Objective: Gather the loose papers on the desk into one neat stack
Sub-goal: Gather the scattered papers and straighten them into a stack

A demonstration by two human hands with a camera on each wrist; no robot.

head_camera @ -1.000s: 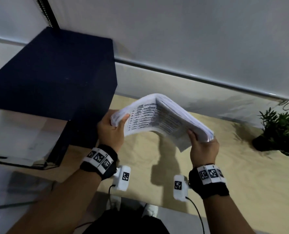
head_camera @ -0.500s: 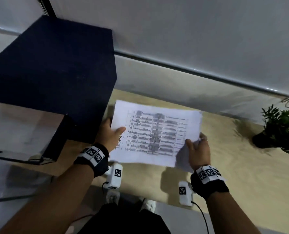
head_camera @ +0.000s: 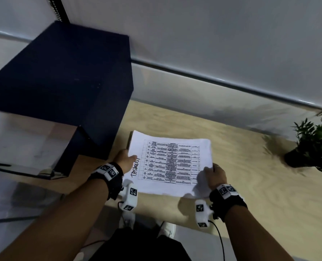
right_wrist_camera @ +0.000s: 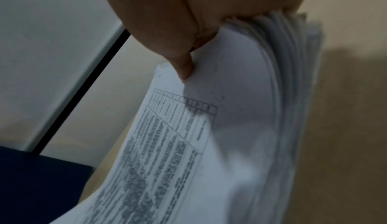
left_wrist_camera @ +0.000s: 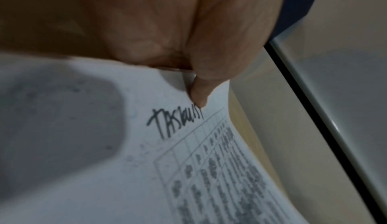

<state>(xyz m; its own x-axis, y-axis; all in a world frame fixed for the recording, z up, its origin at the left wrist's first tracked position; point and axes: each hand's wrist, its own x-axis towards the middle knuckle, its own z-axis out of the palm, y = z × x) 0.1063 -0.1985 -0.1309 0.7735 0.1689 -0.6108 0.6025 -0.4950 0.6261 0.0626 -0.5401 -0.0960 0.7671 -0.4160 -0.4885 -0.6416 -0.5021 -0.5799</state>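
A thick stack of white papers (head_camera: 167, 162) with a printed table and handwritten "TASKLIST" on top is held flat just above the wooden desk (head_camera: 250, 166). My left hand (head_camera: 125, 161) grips its left edge, thumb on top beside the handwriting (left_wrist_camera: 178, 123). My right hand (head_camera: 213, 176) grips the right edge, thumb pressed on the top sheet (right_wrist_camera: 184, 68); the layered sheet edges (right_wrist_camera: 293, 78) show beside it. The fingers under the stack are hidden.
A dark blue box (head_camera: 66, 76) stands on the desk at the left, close to the stack's left edge. A small potted plant (head_camera: 312, 147) sits at the right. A grey wall panel (head_camera: 213, 95) runs behind. The desk's front edge (head_camera: 250, 240) is near my body.
The stack was arched upward a second ago; it has been flattened and lowered toward the desk. Both hands kept their grip and moved down and nearer to me.
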